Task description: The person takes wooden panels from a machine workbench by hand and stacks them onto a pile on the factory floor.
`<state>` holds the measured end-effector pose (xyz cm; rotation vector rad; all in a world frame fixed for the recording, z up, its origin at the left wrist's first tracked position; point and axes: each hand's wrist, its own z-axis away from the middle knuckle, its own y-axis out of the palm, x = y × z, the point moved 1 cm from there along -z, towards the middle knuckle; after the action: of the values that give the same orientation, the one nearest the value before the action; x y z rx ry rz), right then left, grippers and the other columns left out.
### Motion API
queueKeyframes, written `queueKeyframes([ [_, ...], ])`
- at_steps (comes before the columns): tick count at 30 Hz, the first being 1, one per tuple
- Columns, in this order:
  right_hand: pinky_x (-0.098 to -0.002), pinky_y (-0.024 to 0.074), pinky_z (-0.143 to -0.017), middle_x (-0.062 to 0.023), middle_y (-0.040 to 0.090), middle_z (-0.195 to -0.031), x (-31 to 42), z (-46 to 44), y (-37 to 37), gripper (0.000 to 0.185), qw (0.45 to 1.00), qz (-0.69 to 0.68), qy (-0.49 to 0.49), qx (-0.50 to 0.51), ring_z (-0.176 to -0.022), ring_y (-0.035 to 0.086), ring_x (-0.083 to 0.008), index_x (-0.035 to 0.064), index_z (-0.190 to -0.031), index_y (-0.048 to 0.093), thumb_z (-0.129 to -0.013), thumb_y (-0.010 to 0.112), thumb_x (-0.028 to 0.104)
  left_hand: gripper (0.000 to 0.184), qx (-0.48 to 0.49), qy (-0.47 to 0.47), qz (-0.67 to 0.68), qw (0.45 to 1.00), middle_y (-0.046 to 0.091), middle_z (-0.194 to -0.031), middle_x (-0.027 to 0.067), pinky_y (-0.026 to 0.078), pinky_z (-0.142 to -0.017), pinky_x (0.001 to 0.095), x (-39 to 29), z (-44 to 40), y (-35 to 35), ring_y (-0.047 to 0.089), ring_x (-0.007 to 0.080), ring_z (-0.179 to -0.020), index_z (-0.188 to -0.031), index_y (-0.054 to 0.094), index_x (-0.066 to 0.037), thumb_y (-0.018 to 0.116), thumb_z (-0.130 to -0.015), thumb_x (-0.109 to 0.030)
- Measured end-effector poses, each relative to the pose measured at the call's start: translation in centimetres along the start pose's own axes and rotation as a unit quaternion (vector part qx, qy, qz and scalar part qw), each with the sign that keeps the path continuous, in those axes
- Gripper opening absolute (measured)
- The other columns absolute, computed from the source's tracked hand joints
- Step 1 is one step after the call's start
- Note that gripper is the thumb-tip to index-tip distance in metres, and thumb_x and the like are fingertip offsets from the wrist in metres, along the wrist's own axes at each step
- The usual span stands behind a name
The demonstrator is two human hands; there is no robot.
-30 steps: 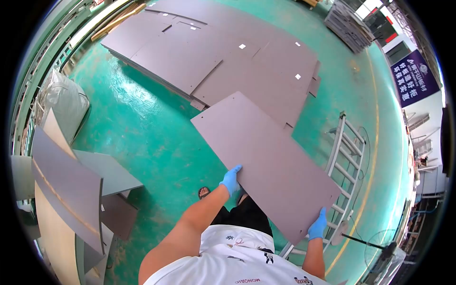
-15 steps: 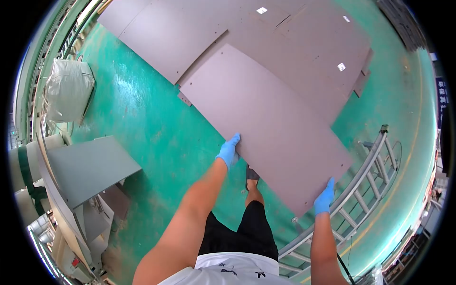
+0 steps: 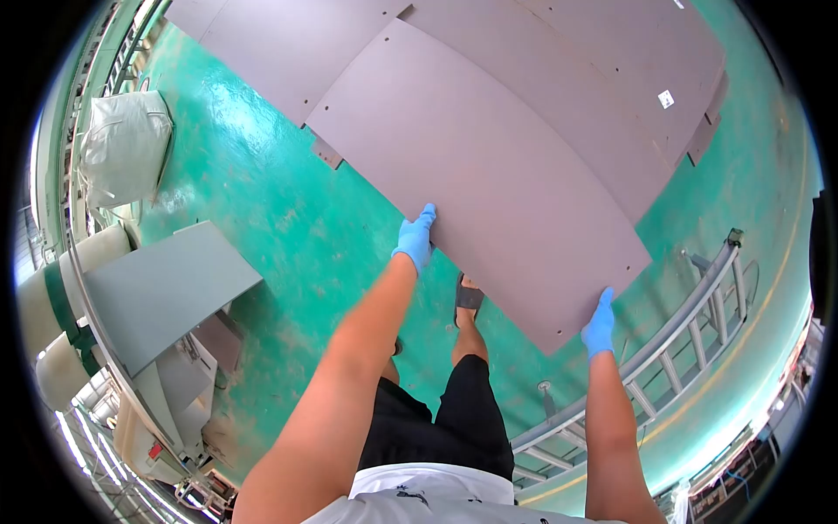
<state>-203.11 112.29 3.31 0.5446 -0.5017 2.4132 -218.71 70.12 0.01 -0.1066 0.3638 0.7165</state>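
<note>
- Floor: glossy green workshop floor (image 3: 288, 249), scuffed in places, with bright reflections toward the upper left.
- Left hand (image 3: 415, 240): in a blue glove, closed on the near long edge of the panel, thumb above; fingers beneath are hidden.
- Right hand (image 3: 600, 325): in a blue glove, holding the short edge at the right end; its underside grip is not visible.
- Item held: flat, rectangular, mauve-grey board panel (image 3: 480, 175), dark spots, apparently drilled holes, near its corners. It lies in front of the person, far end overlapping the stack in view; contact there cannot be confirmed.
- Handling, as judged: stiff, moderately heavy and awkward for its length; smooth face liable to slip under gloves; corners prone to chipping. Best held by opposite edges, or one long edge and one end, as here.
- Beyond: broad stack of mauve-grey boards (image 3: 611, 87), one bearing a white label (image 3: 666, 99).
- Right: grey metal ladder (image 3: 672, 371) near the right hand, apart from the panel.
- Left: leaning grey-green board (image 3: 170, 288).
- Container: bulky, off-white woven sack (image 3: 129, 144), upper left; contents cannot be determined.
</note>
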Motion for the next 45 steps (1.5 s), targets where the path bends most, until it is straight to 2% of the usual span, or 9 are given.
queueKeyframes([
  [14,-0.0426,0.024,-0.117,-0.0084,0.034,-0.154,-1.9,-1.9,0.7,0.087,0.999,-0.024,0.028,0.024,-0.14,0.034,-0.0251,0.0047,-0.151,0.028,-0.091,0.052,0.063,0.052,0.011,-0.012,-0.085,0.996,0.058,-0.125,0.0082,0.055,-0.084,0.0433,-0.7,1.0,-0.4,0.062,0.0244,-0.105,-0.131,0.043,-0.011,0.07,-0.09,-0.03],
  [20,-0.0421,0.0258,-0.116,-0.0087,0.035,-0.154,-3.9,-3.8,0.5,0.085,0.999,-0.011,-0.035,0.016,-0.138,0.036,-0.0247,0.0025,-0.15,0.029,-0.093,0.051,0.061,0.049,0.018,-0.034,-0.137,0.99,0.059,-0.124,0.0073,0.055,-0.086,0.0469,-1.2,-0.2,-1.3,0.063,0.0252,-0.104,-0.129,0.043,-0.012,0.069,-0.091,-0.031],
  [28,-0.0426,0.0149,-0.119,-0.0085,0.023,-0.159,-3.3,-2.9,1.2,0.095,1.0,0.016,-0.002,-0.01,-0.145,0.024,-0.0242,0.0025,-0.152,0.023,-0.089,0.054,0.066,0.05,0.023,-0.018,-0.133,0.991,0.062,-0.121,0.0079,0.056,-0.087,0.0476,-0.7,0.0,-1.5,0.065,0.0266,-0.104,-0.128,0.042,-0.01,0.068,-0.092,-0.031],
  [31,-0.042,0.0201,-0.117,-0.0093,0.029,-0.156,-3.7,-2.8,1.7,0.088,0.999,0.016,0.009,-0.039,-0.142,0.028,-0.0233,0.0023,-0.151,0.026,-0.092,0.055,0.06,0.048,0.0,-0.009,-0.163,0.987,0.063,-0.113,0.0083,0.057,-0.079,0.0436,-0.9,0.0,-1.9,0.067,0.0245,-0.092,-0.124,0.046,-0.008,0.068,-0.091,-0.035],
  [33,-0.0425,0.0195,-0.117,-0.0078,0.029,-0.156,-4.4,-4.0,0.5,0.086,1.0,-0.009,-0.005,0.023,-0.142,0.028,-0.0233,0.003,-0.151,0.026,-0.092,0.055,0.058,0.043,-0.006,0.052,-0.358,0.932,0.063,-0.102,0.0072,0.056,-0.069,0.0377,-1.1,0.3,-2.6,0.064,0.0195,-0.077,-0.117,0.052,-0.007,0.065,-0.091,-0.04],
  [36,-0.0419,0.0224,-0.116,-0.0072,0.033,-0.154,-3.7,-4.7,0.0,0.078,0.997,0.007,-0.006,0.076,-0.14,0.031,-0.0229,0.0031,-0.149,0.03,-0.094,0.056,0.052,0.041,-0.011,0.212,-0.424,0.881,0.059,-0.082,0.0028,0.049,-0.06,0.0301,1.3,0.2,-6.9,0.057,0.0128,-0.068,-0.108,0.056,-0.004,0.059,-0.093,-0.042],
  [39,-0.0398,0.0283,-0.114,-0.0119,0.038,-0.15,0.0,-0.3,1.6,0.07,0.996,0.061,-0.063,0.025,-0.136,0.038,-0.0249,0.0003,-0.149,0.029,-0.097,0.056,0.038,0.038,0.034,0.184,-0.334,0.924,0.056,-0.079,-0.0002,0.047,-0.061,0.0277,4.4,4.9,-12.5,0.055,0.0117,-0.068,-0.108,0.056,-0.005,0.056,-0.095,-0.04],
  [41,-0.0366,0.0314,-0.112,-0.0134,0.042,-0.146,3.2,2.3,1.9,0.062,0.925,0.186,-0.331,0.035,-0.133,0.042,-0.0244,-0.0009,-0.147,0.033,-0.098,0.057,0.029,0.035,0.05,0.11,-0.296,0.948,0.056,-0.084,-0.0002,0.046,-0.062,0.0272,5.6,9.3,-16.4,0.055,0.0111,-0.071,-0.11,0.057,-0.007,0.056,-0.095,-0.039],
  [45,-0.0354,0.0356,-0.11,-0.0125,0.053,-0.136,2.2,7.0,3.5,0.047,0.923,0.214,-0.292,0.133,-0.127,0.048,-0.021,-0.001,-0.136,0.049,-0.098,0.057,0.026,0.04,0.016,-0.074,-0.262,0.962,0.062,-0.092,0.0042,0.051,-0.064,0.0316,9.9,16.1,-27.5,0.061,0.016,-0.079,-0.122,0.052,-0.01,0.057,-0.095,-0.038],
])
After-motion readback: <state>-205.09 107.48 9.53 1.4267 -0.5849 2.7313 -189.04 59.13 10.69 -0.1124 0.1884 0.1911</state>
